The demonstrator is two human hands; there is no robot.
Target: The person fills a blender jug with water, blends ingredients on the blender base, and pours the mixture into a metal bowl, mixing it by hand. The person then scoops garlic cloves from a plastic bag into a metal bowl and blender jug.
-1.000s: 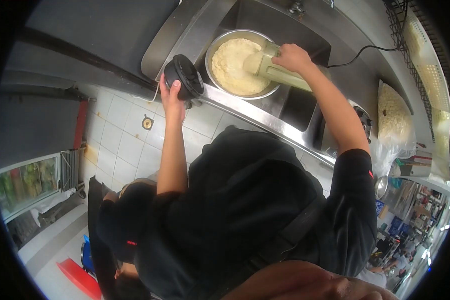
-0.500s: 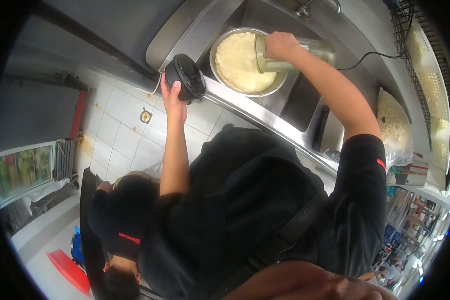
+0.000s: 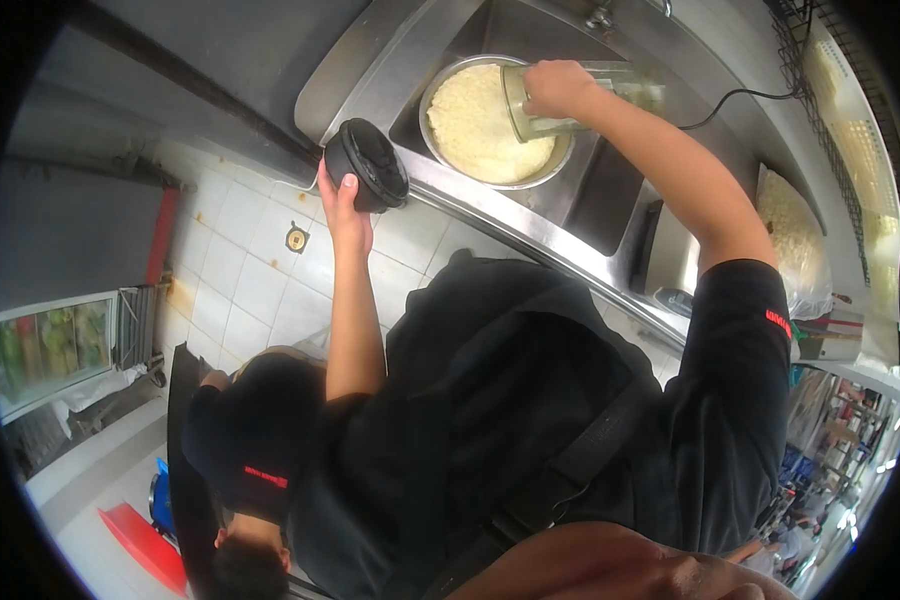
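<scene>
A metal bowl (image 3: 567,165) in the sink holds a heap of pale yellow, lumpy mash (image 3: 483,120). My right hand (image 3: 562,88) is wrapped round a see-through, greenish blender jar (image 3: 600,75) near its mouth. The jar lies tipped on its side, its rim over the right part of the bowl and close to the mash. Off to the left, in front of the counter edge, my left hand (image 3: 346,215) is closed on a round black lid (image 3: 353,165), thumb on its near side and the hollow side turned toward the bowl.
The steel sink (image 3: 595,200) has a faucet (image 3: 602,18) at its back. A black cord (image 3: 735,108) runs behind the jar. On the right stands a clear bag of pale pieces (image 3: 792,225). Another person in a black shirt (image 3: 255,420) is close on my left, near a red stool-like object (image 3: 140,545).
The view has shifted slightly. Both hands keep their hold; the jar stays tipped over the bowl and the black lid has turned a little.
</scene>
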